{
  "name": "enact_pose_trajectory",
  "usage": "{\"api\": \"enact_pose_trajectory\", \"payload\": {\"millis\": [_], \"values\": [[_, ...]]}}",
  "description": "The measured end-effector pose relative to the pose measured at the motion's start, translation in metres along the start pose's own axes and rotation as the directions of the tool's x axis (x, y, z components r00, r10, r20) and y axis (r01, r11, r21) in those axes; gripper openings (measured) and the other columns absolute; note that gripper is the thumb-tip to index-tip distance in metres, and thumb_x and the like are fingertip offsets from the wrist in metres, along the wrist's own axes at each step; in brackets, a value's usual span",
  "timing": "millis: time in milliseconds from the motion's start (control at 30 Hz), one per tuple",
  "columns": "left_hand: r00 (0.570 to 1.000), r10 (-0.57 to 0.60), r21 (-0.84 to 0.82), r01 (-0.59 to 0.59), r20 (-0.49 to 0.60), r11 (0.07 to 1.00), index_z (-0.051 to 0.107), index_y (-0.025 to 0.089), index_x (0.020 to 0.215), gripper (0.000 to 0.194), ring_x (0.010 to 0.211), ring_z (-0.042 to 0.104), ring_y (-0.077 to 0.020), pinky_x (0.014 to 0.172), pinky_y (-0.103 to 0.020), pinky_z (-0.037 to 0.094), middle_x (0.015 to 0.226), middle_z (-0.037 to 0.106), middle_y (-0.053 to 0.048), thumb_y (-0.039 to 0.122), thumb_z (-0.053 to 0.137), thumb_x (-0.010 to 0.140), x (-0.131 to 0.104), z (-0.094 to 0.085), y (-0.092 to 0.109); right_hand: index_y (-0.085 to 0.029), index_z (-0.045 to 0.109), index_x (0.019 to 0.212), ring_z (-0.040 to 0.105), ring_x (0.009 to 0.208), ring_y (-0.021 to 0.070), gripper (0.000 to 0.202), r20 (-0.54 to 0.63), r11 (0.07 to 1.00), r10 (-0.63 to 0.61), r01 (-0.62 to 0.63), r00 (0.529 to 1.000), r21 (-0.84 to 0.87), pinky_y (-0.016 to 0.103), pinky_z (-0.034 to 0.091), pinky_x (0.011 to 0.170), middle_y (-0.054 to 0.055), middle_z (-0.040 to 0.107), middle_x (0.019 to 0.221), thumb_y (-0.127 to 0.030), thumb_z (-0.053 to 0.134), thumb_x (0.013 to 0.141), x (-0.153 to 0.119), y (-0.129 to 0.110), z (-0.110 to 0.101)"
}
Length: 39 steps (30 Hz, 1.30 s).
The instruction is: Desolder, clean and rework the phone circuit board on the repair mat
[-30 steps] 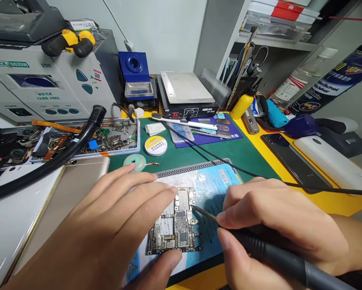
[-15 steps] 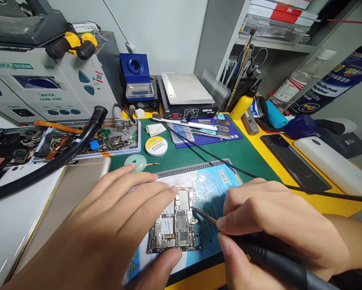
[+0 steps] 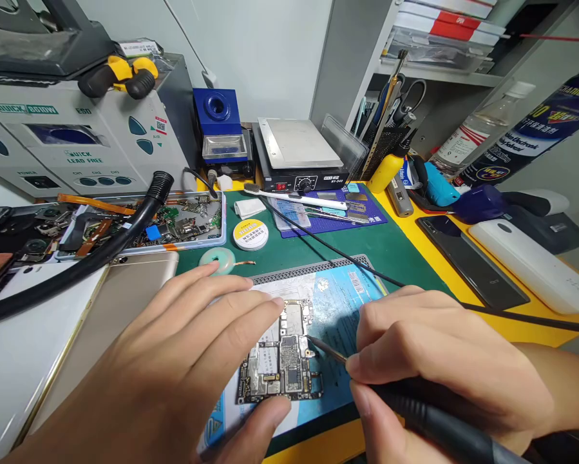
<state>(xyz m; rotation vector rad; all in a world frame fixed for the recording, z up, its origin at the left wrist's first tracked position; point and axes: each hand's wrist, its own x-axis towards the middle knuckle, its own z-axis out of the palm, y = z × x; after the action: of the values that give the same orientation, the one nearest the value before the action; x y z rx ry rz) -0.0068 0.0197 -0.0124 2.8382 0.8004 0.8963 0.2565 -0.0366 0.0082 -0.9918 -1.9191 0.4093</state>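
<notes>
Cluttered repair bench [image 3: 405, 248] under a green mat, rework station [image 3: 76, 138] at back left, hotplate [image 3: 299, 145] behind, parts tray [image 3: 173, 222] to the left. Bare phone circuit board [image 3: 282, 364] lies flat on a blue pad [image 3: 337, 309] near the front edge; left hand [image 3: 173, 361] pins it, fingertips on its far end, thumb at its near edge, grip closed on the board. Right hand [image 3: 444, 361] pinches a soldering iron [image 3: 415, 406] pen-style, tip touching the board's right edge; board looks light, thin, stiff, fragile, best held by bare edges.
</notes>
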Motion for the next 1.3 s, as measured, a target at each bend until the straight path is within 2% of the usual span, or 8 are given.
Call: {"api": "enact_pose_trajectory", "payload": {"millis": [100, 333, 667, 900, 1033, 1133, 1300], "values": [[1.000, -0.002, -0.008, 0.002, 0.011, 1.000, 0.064, 0.021, 0.142, 0.046, 0.137, 0.064, -0.0265, 0.140, -0.036, 0.028, 0.141, 0.075, -0.004, 0.037, 0.073, 0.100, 0.001, 0.002, 0.000, -0.028, 0.064, 0.090, 0.039, 0.050, 0.0142, 0.027, -0.079, 0.994, 0.110, -0.111, 0.991, -0.013, 0.032, 0.036, 0.050, -0.005, 0.049, 0.068, -0.004, 0.068, 0.079, -0.003, -0.006, 0.004], [1.000, 0.005, -0.001, -0.005, 0.023, 1.000, 0.063, 0.021, 0.144, 0.047, 0.139, 0.061, -0.0277, 0.141, -0.037, 0.026, 0.143, 0.074, -0.006, 0.037, 0.072, 0.101, -0.001, 0.000, 0.000, -0.027, 0.064, 0.094, 0.039, 0.053, 0.0124, 0.031, 0.013, 0.997, 0.051, -0.052, 0.999, 0.061, 0.032, 0.030, 0.051, -0.007, 0.049, 0.070, 0.000, 0.069, 0.079, 0.003, 0.001, 0.000], [1.000, 0.014, -0.006, -0.014, 0.007, 1.000, 0.064, 0.020, 0.141, 0.041, 0.137, 0.061, -0.0260, 0.141, -0.035, 0.025, 0.138, 0.075, -0.006, 0.036, 0.069, 0.104, 0.000, -0.002, 0.000, -0.028, 0.066, 0.092, 0.057, 0.056, 0.0168, 0.024, -0.085, 0.989, 0.120, -0.127, 0.989, -0.072, 0.033, 0.050, 0.058, -0.002, 0.061, 0.070, -0.007, 0.072, 0.084, -0.008, -0.007, 0.000], [1.000, 0.003, -0.013, -0.003, 0.009, 1.000, 0.064, 0.020, 0.142, 0.042, 0.141, 0.058, -0.0257, 0.143, -0.034, 0.021, 0.142, 0.074, -0.006, 0.036, 0.070, 0.104, 0.000, -0.001, -0.001, -0.026, 0.066, 0.091, 0.058, 0.055, 0.0136, 0.024, -0.066, 0.994, 0.098, -0.102, 0.993, -0.049, 0.031, 0.048, 0.056, -0.004, 0.062, 0.070, -0.006, 0.073, 0.082, -0.003, -0.001, 0.000], [1.000, 0.000, -0.037, 0.000, 0.006, 0.999, 0.064, 0.020, 0.143, 0.042, 0.141, 0.058, -0.0249, 0.142, -0.034, 0.024, 0.142, 0.073, -0.006, 0.035, 0.070, 0.104, 0.000, 0.001, 0.000, -0.027, 0.065, 0.089, 0.057, 0.056, 0.0135, 0.025, -0.090, 0.978, 0.192, -0.198, 0.977, -0.066, 0.031, 0.044, 0.055, -0.004, 0.062, 0.069, -0.004, 0.071, 0.080, -0.001, -0.004, -0.001], [1.000, 0.002, -0.036, -0.002, -0.005, 0.999, 0.065, 0.020, 0.142, 0.039, 0.142, 0.058, -0.0243, 0.143, -0.034, 0.024, 0.141, 0.074, -0.005, 0.035, 0.068, 0.106, -0.001, 0.002, 0.001, -0.028, 0.065, 0.087, 0.053, 0.054, 0.0133, 0.025, -0.098, 0.973, 0.209, -0.217, 0.973, -0.081, 0.031, 0.042, 0.055, -0.005, 0.060, 0.067, -0.005, 0.071, 0.079, -0.002, -0.008, -0.001], [1.000, -0.004, -0.019, 0.004, -0.019, 1.000, 0.065, 0.019, 0.142, 0.038, 0.141, 0.059, -0.0236, 0.143, -0.034, 0.024, 0.140, 0.076, -0.004, 0.035, 0.065, 0.108, -0.002, 0.002, 0.003, -0.028, 0.063, 0.086, 0.050, 0.053, 0.0112, 0.023, -0.027, 0.976, 0.219, -0.219, 0.975, -0.003, 0.028, 0.040, 0.051, -0.007, 0.059, 0.066, -0.009, 0.075, 0.080, 0.002, -0.002, -0.005]]}}
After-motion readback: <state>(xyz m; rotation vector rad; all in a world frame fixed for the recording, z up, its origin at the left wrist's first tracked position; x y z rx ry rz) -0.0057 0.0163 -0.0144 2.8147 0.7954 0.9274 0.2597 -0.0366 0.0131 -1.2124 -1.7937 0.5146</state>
